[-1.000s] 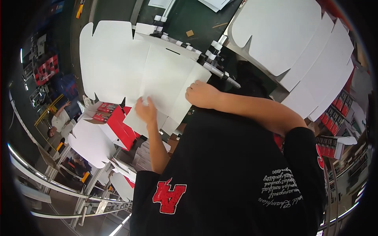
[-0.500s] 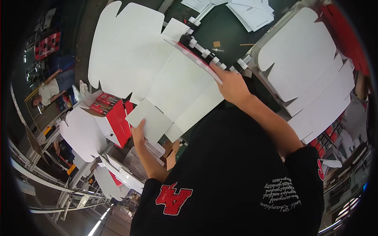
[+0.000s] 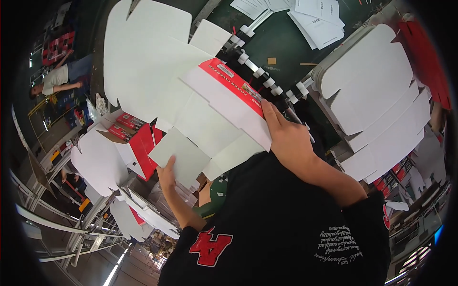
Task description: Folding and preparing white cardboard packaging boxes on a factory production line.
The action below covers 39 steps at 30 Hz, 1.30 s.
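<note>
I hold a flat carton blank (image 3: 210, 128), white on its inner side with a red printed strip along one folded edge. My right hand (image 3: 286, 138) grips its right edge beside the red strip. My left hand (image 3: 167, 174) pinches a lower white flap of the same blank. The blank is lifted off a stack of identical white blanks (image 3: 143, 52) lying behind it. My black shirt with a red letter fills the lower middle of the view.
A tall pile of white die-cut blanks (image 3: 377, 105) stands at the right. More white and red blanks (image 3: 119, 152) lie at the left over a metal roller rack (image 3: 143, 214). Loose papers (image 3: 310, 19) rest on a dark green surface. Another person (image 3: 59, 78) works far left.
The blank has been raised and partly folded, turning its red printed strip into sight. My right hand slid down along its right edge; my left hand shifted to the lower flap.
</note>
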Tool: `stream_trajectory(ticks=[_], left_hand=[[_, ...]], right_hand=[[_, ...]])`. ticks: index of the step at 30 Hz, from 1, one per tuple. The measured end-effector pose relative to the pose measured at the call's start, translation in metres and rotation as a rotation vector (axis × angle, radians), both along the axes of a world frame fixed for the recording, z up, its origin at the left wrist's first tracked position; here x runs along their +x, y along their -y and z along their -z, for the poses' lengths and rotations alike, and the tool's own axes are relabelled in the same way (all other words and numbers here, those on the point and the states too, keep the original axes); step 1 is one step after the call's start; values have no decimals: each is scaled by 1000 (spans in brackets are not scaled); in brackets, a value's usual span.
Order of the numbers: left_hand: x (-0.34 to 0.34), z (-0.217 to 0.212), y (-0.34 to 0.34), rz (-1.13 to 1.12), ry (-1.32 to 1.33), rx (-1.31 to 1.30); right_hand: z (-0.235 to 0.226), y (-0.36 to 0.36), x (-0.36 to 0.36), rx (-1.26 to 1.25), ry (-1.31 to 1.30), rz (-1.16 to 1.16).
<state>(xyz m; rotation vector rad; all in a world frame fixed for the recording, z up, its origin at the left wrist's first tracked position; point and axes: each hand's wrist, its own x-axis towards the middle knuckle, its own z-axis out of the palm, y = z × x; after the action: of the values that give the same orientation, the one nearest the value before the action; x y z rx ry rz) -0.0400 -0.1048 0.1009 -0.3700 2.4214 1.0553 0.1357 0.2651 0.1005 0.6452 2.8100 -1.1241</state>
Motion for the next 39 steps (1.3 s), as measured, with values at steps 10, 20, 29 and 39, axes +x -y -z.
stream_trajectory(ticks=[10,20,29,39], left_hand=[[1,18,-22,-47,66,-51],[-5,47,2,-59,137,49],[-8,8,-51,359,-795,-837],[-90,48,-315,1399,-977,-173]], right_hand=[[71,-18,3,-221,69,31],[70,-8,0,-68,145,-1],[45,-36,5,-507,51,298],[38,-48,-39,79,-57,236]])
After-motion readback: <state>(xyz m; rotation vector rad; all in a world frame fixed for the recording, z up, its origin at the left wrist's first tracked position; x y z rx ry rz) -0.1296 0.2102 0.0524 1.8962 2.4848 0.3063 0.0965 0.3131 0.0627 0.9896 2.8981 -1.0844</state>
